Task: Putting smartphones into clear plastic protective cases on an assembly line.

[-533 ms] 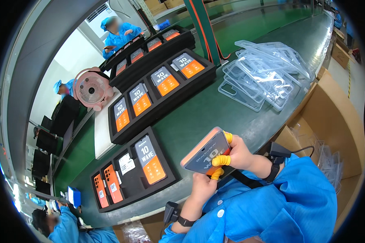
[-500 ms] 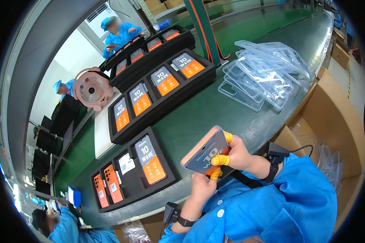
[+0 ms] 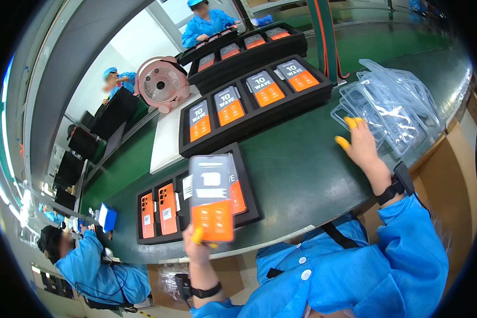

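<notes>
My left hand point(image 3: 197, 250), with yellow finger cots, grips the lower end of a smartphone point(image 3: 211, 193) whose front is grey above and orange below. The phone is raised over a black foam tray point(image 3: 251, 199) and partly covers another phone point(image 3: 238, 199) lying in it. Two phones with orange backs, one left point(image 3: 147, 216) and one right point(image 3: 168, 209), lie further left in that tray. Bare of any object, my right hand point(image 3: 363, 144) reaches out with fingers apart, beside a pile of clear phone cases point(image 3: 395, 111). Some fingertips wear yellow cots.
Several phones lie in a further black tray point(image 3: 183, 143) beyond, with more stacked trays point(image 3: 299, 47) behind. A pink fan point(image 3: 161, 85) stands at the far left. A green post point(image 3: 323, 42) rises by the cases. Co-workers in blue point(image 3: 209, 24) sit around the bench; a cardboard box point(image 3: 456, 175) is at right.
The phone, earlier between both hands, has moved left in my left hand. My right hand has let go and moved right and away toward the clear cases. The view has shifted.
</notes>
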The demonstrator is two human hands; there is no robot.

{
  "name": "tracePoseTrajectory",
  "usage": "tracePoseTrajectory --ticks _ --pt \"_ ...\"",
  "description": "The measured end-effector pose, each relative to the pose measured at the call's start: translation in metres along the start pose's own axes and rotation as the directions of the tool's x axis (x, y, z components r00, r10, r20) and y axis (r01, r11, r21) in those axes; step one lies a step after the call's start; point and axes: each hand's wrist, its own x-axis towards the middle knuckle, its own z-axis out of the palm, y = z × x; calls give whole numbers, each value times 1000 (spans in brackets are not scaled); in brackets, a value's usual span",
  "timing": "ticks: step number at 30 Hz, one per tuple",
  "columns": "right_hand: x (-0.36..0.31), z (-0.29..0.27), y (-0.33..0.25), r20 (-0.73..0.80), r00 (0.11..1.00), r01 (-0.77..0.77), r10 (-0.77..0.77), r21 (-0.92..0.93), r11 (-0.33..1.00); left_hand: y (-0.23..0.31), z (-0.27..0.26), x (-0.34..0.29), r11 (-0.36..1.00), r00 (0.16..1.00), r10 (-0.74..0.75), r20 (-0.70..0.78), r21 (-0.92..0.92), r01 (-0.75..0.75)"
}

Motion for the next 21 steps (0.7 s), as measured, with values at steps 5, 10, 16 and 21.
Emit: tracePoseTrajectory --ticks 5,10,16,21 --pt "-11 9 21 158 987 5 17 -138 990 4 -87 33 924 961 -192 -198 293 245" --pt "-3 12 25 95 994 -31 49 -189 982 5 -113 55 738 856 -510 -80 470 484" --pt "-2 11 37 127 992 -2 26 -186 983 26 -68 54 -169 935 169 -312 925 339" --pt "27 -36 9 -51 994 103 -93 255 962 18 -120 58 -148 881 181 -437 874 463"
